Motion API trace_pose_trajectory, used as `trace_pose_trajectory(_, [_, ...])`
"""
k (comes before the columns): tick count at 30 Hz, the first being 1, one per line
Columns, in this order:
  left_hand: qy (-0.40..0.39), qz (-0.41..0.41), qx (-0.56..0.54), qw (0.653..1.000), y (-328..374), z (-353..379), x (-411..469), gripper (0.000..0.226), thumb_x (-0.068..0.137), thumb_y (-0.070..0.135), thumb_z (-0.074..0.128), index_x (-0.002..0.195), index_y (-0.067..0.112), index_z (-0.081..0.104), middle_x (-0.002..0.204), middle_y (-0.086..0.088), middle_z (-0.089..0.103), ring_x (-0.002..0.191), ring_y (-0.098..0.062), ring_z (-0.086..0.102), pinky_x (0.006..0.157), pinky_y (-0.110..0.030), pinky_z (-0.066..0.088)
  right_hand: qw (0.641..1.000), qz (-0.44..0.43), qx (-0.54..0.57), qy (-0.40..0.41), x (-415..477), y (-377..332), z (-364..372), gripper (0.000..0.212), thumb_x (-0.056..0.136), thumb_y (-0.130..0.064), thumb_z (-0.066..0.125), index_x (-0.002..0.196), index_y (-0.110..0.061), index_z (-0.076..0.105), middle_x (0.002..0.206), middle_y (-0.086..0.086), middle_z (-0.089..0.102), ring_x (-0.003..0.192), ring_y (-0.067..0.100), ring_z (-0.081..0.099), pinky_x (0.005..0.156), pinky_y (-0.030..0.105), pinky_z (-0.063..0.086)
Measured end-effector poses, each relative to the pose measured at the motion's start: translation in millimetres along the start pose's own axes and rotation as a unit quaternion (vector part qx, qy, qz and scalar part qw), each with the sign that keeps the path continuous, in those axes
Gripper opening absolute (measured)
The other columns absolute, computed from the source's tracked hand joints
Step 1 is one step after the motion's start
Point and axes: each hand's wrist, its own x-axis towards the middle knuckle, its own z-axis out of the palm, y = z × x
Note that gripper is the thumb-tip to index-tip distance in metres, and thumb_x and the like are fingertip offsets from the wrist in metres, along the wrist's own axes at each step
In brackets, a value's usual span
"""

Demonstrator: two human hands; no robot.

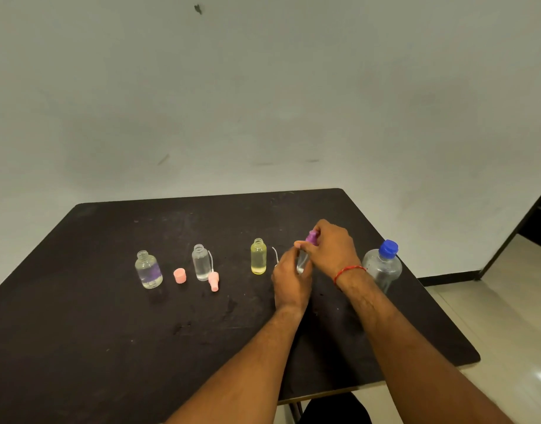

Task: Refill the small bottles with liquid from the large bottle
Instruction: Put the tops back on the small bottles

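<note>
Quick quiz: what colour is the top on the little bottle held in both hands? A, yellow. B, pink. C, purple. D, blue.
C: the right hand grips a purple top on the small bottle, which the left hand holds by its body.
</note>
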Motion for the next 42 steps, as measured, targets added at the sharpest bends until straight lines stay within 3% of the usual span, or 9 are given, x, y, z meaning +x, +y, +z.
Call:
trace_pose_trajectory(4, [-0.001, -0.008, -0.029, 1.0, 3, 0, 0, 0.022, 0.094, 0.02, 0.07, 0.094, 0.041, 0.067, 0.087, 0.019, 0.071, 0.085, -0.003, 0.069, 0.074, -0.025, 0.058, 0.997, -0.018, 0.077, -0.004, -4, 2, 2, 0.056, 0.084, -0.017, 0.074, 0.134, -0.02, 0.047, 0.113, -0.001, 0.062, 0.104, 0.016, 0.06, 0.097, 0.031, 0.05])
trace_pose_trajectory(7, [0.001, -0.002, -0.019, 1.0, 5, 0, -1, 0.028, 0.093, 0.02, 0.07, 0.089, 0.047, 0.064, 0.088, 0.019, 0.07, 0.085, -0.003, 0.068, 0.074, -0.023, 0.057, 0.995, -0.019, 0.091, 0.023, -7, 5, 6, 0.053, 0.084, -0.005, 0.071, 0.132, -0.021, 0.052, 0.105, 0.0, 0.064, 0.095, 0.013, 0.061, 0.097, 0.035, 0.053])
trace_pose_trajectory(10, [-0.001, -0.01, -0.026, 1.0, 3, 0, -1, 0.01, 0.094, 0.032, 0.069, 0.099, 0.041, 0.068, 0.086, 0.017, 0.069, 0.08, -0.008, 0.068, 0.07, -0.035, 0.06, 0.995, -0.013, 0.074, 0.058, -5, 4, 11, 0.043, 0.085, -0.02, 0.075, 0.123, -0.02, 0.054, 0.09, -0.001, 0.065, 0.082, 0.011, 0.062, 0.087, 0.035, 0.057])
trace_pose_trajectory(15, [-0.008, -0.01, -0.011, 1.0, 0, 0, -1, 0.009, 0.094, 0.026, 0.065, 0.098, 0.034, 0.066, 0.082, 0.008, 0.067, 0.073, -0.015, 0.067, 0.067, -0.045, 0.059, 0.993, 0.003, 0.109, 0.038, -4, 8, 18, 0.073, 0.077, -0.036, 0.08, 0.137, -0.024, 0.041, 0.11, -0.002, 0.058, 0.099, 0.013, 0.056, 0.09, 0.029, 0.052])
trace_pose_trajectory(19, [-0.008, -0.001, -0.03, 1.0, 4, -1, -1, 0.021, 0.093, 0.018, 0.067, 0.092, 0.038, 0.068, 0.087, 0.01, 0.071, 0.082, -0.011, 0.069, 0.072, -0.034, 0.059, 0.985, -0.019, 0.161, 0.056, -9, 14, 22, 0.061, 0.084, -0.007, 0.071, 0.138, -0.022, 0.045, 0.103, -0.003, 0.065, 0.097, 0.012, 0.061, 0.096, 0.036, 0.053])
trace_pose_trajectory(25, [-0.009, -0.017, -0.022, 1.0, -1, -1, -1, 0.011, 0.093, 0.028, 0.066, 0.098, 0.038, 0.066, 0.086, 0.009, 0.07, 0.079, -0.014, 0.069, 0.071, -0.048, 0.059, 0.986, 0.01, 0.14, 0.089, -10, 16, 27, 0.056, 0.08, -0.034, 0.078, 0.125, -0.023, 0.047, 0.097, -0.003, 0.057, 0.089, 0.012, 0.057, 0.079, 0.025, 0.052])
trace_pose_trajectory(31, [0.001, -0.015, -0.02, 1.0, 2, 0, 0, 0.034, 0.092, 0.011, 0.066, 0.088, 0.045, 0.065, 0.085, 0.01, 0.071, 0.082, -0.012, 0.069, 0.074, -0.041, 0.059, 0.974, 0.0, 0.222, 0.052, -9, 19, 32, 0.059, 0.085, -0.002, 0.069, 0.135, -0.025, 0.047, 0.112, -0.003, 0.064, 0.104, 0.012, 0.06, 0.09, 0.023, 0.047])
trace_pose_trajectory(37, [-0.005, -0.009, -0.003, 1.0, -2, 0, 0, 0.026, 0.092, 0.011, 0.068, 0.104, 0.034, 0.068, 0.092, 0.011, 0.069, 0.086, -0.011, 0.068, 0.074, -0.044, 0.06, 0.975, 0.019, 0.198, 0.102, -7, 18, 36, 0.04, 0.081, -0.023, 0.078, 0.115, -0.027, 0.056, 0.095, -0.003, 0.062, 0.084, 0.006, 0.059, 0.078, 0.023, 0.054])
trace_pose_trajectory(42, [-0.008, -0.005, 0.002, 1.0, -2, -1, 0, 0.027, 0.091, 0.013, 0.069, 0.105, 0.035, 0.067, 0.091, 0.011, 0.07, 0.085, -0.009, 0.068, 0.074, -0.041, 0.06, 0.967, 0.007, 0.247, 0.063, -6, 24, 39, 0.048, 0.084, -0.009, 0.072, 0.126, -0.027, 0.055, 0.114, -0.006, 0.063, 0.107, 0.008, 0.057, 0.089, 0.018, 0.044])
